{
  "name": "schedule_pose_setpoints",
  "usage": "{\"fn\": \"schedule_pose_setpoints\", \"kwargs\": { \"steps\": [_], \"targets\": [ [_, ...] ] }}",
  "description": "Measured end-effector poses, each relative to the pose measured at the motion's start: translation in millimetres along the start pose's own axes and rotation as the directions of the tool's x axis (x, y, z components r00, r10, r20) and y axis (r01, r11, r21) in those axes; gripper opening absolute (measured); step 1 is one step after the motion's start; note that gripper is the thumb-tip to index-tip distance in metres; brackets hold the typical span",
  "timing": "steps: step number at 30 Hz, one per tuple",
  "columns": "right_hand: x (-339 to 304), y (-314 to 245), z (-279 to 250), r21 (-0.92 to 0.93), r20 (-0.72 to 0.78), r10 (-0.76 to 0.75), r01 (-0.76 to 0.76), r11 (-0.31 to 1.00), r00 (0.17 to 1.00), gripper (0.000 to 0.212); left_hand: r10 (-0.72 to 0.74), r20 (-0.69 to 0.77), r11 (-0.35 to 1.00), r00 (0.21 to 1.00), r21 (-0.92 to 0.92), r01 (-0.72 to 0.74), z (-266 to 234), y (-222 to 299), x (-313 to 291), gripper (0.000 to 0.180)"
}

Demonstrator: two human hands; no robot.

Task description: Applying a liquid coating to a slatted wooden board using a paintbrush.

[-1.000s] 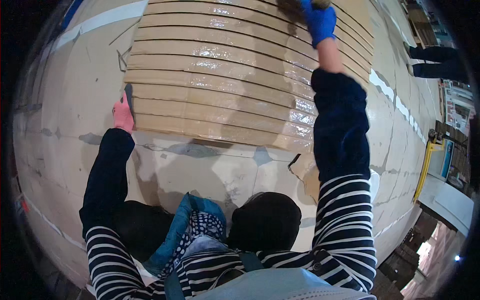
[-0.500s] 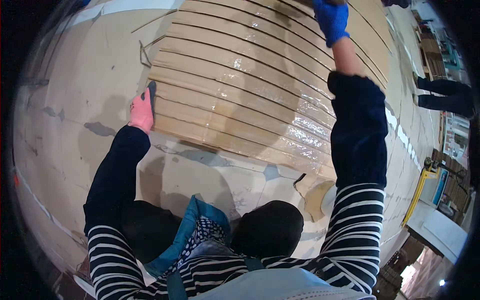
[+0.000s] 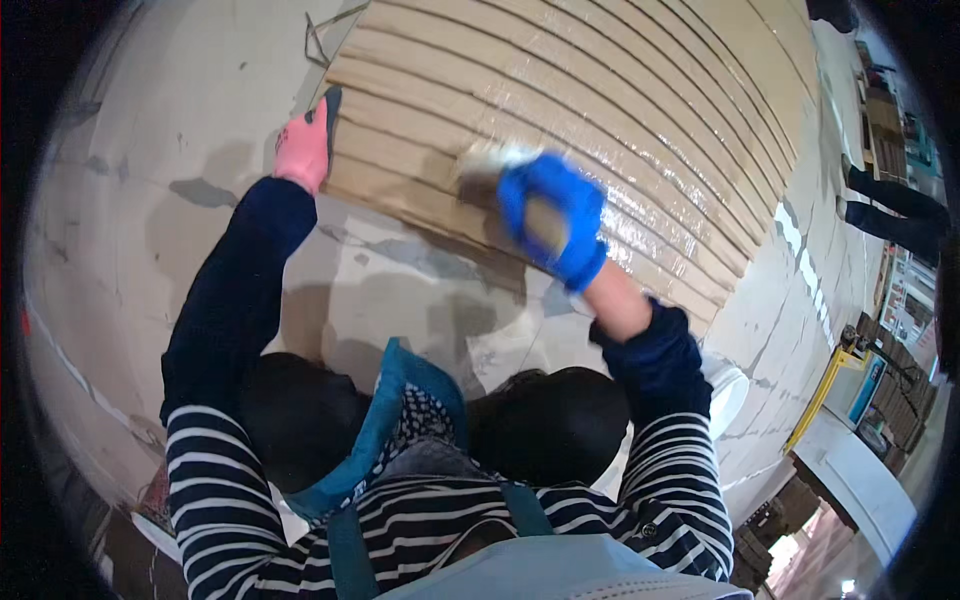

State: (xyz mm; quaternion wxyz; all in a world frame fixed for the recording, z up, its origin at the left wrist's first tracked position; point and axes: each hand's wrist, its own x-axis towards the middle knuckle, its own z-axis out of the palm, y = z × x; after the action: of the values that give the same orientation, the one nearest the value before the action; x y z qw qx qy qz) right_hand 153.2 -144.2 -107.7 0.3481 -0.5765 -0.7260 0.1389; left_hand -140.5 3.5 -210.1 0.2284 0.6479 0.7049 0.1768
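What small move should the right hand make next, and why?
Probably sweep the brush leftward over the cardboard strips: the right hand already holds it above them, and they shine farther right but look matte toward the left hand, which is at their left edge.

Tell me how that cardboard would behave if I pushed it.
The cardboard may feel slick where its surface shines. Pushing could spread it out of line, since it seems layered in overlapping rows. Lying flat, it probably won't roll.

Workshop: layered brown strips [image 3: 690, 130], worn floor [image 3: 130, 250].
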Motion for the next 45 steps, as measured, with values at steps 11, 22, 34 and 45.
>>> {"fn": "schedule_pose_setpoints", "kwargs": {
  "steps": [11, 22, 34, 45],
  "targets": [
    [53, -24, -10, -0.088, -0.222, -0.040, 0.021, 0.996, 0.974, 0.006, 0.085, 0.239, 0.910, 0.967, 0.378, -0.173, -10, -8, 8, 0.037],
    [-40, -59, -9, 0.041, 0.069, -0.182, 0.180, 0.983, 0.981, 0.013, 0.326, 0.265, 0.748, 0.908, 0.515, -0.419, -5, -22, 17, 0.043],
    [-239, -10, -115, 0.298, -0.216, 0.497, -0.428, 0.853, 0.841, 0.007, 0.326, 0.104, 0.717, 0.940, 0.620, -0.317, 16, -49, 44, 0.055],
    [-30, 63, -119, 0.274, -0.175, -0.133, 0.178, 0.945, 0.975, 0.013, 0.309, 0.111, 0.698, 0.945, 0.648, -0.305, 14, -72, 62, 0.049]
  ]
}}
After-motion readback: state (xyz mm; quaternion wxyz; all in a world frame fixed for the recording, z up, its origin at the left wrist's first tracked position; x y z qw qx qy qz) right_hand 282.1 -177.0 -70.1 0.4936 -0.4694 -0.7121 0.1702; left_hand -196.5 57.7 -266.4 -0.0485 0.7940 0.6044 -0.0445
